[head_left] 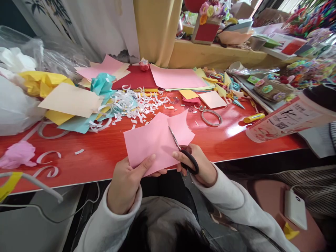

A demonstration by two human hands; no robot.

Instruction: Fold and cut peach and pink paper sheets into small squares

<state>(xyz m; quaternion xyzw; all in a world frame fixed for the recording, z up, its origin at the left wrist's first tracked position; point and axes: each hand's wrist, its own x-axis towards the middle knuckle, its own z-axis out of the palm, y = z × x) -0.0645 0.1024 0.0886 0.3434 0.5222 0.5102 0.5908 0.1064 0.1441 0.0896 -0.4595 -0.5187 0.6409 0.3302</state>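
My left hand [135, 175] pinches the lower edge of a pink sheet of paper [144, 143], thumb on top and fingers underneath. Through the handles of black-handled scissors [191, 161] go the fingers of my right hand [201, 162]. The scissor blades lie across the sheet, pointing up and left, at a cut that runs into it. To the right of the blades, a partly cut flap [182, 127] of the same pink paper bends upward with a curved edge. The paper is held just above the front edge of the red table [231, 147].
White paper shreds [139, 101] lie beyond the sheet, beside stacked coloured paper [70, 99]. A large cup [286, 117] stands tilted-looking at right, near a yellow marker [253, 118] and a metal ring [211, 118]. Pink crumpled paper [18, 154] sits at left.
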